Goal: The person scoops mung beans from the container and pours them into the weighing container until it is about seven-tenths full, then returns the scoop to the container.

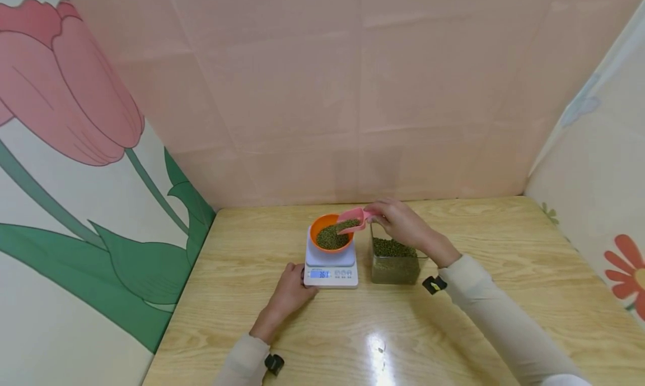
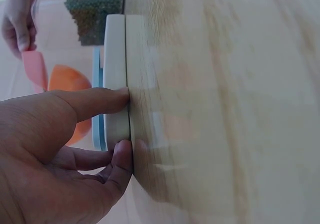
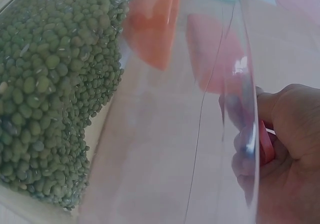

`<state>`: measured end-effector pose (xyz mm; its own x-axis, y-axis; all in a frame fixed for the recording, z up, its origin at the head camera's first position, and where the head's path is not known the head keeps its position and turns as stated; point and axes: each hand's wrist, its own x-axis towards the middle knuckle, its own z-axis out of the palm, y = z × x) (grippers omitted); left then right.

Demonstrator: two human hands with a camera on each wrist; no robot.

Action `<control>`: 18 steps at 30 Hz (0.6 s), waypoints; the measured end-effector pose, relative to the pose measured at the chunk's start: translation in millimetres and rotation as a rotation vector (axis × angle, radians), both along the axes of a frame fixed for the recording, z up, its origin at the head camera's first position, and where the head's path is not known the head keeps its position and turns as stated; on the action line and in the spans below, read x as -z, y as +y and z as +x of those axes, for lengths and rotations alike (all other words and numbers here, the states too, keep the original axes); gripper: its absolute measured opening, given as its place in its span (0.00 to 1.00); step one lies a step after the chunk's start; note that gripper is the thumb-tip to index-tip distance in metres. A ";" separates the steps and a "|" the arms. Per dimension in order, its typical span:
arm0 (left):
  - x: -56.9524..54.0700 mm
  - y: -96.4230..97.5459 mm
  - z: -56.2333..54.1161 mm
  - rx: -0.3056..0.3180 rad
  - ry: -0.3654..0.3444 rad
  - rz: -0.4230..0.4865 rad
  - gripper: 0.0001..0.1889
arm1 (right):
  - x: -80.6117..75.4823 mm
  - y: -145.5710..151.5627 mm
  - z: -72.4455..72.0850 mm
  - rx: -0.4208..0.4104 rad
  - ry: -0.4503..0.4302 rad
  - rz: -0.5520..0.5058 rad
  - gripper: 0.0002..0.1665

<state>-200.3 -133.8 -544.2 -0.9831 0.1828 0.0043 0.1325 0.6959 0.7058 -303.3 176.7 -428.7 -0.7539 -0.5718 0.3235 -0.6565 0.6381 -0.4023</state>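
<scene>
My right hand (image 1: 403, 223) grips the handle of a pink scoop (image 1: 353, 217) holding green mung beans. The scoop is tilted over the right rim of an orange bowl (image 1: 317, 224), which has mung beans (image 1: 331, 239) in it. Under the bowl is a white kitchen scale (image 1: 330, 257), its lit display (image 1: 320, 274) seeming to read 361. My left hand (image 1: 291, 291) holds the scale's front left corner; in the left wrist view its fingertips (image 2: 120, 97) touch the scale's edge. In the right wrist view, a clear container wall partly covers the right hand (image 3: 295, 139).
A clear square container (image 1: 395, 271) of mung beans stands just right of the scale, below my right forearm. The wooden table (image 1: 242, 251) meets a pink-draped wall (image 1: 302, 122) at the back. Flower-painted panels (image 1: 75, 89) flank both sides.
</scene>
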 end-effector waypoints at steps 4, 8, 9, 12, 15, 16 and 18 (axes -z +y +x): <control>-0.3 0.2 -0.1 -0.001 -0.002 -0.004 0.26 | -1.0 -0.2 0.4 -0.003 0.006 0.008 0.16; 0.3 0.5 -0.4 -0.007 -0.010 -0.005 0.27 | -2.2 0.0 1.3 -0.003 0.007 0.021 0.16; 0.1 0.5 -0.3 -0.007 -0.013 -0.003 0.27 | -2.6 -0.1 1.7 -0.002 0.005 0.023 0.16; -0.4 0.5 0.0 -0.010 -0.019 0.002 0.27 | -3.9 -0.4 2.4 0.000 0.008 0.031 0.16; -0.3 0.4 -0.3 -0.010 -0.019 0.006 0.27 | -5.2 -1.0 2.8 0.000 0.013 0.039 0.16; 0.1 0.3 -0.5 -0.009 -0.017 0.007 0.27 | -5.5 -1.2 2.8 0.001 0.014 0.043 0.16; 0.6 0.2 -0.5 -0.009 -0.018 0.007 0.27 | -6.1 -1.7 2.9 0.000 0.019 0.049 0.16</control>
<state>-200.8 -133.6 -544.8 -0.9846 0.1743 -0.0120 0.1138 0.6919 0.7130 -300.4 175.0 -422.6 -0.7481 -0.5869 0.3097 -0.6636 0.6567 -0.3583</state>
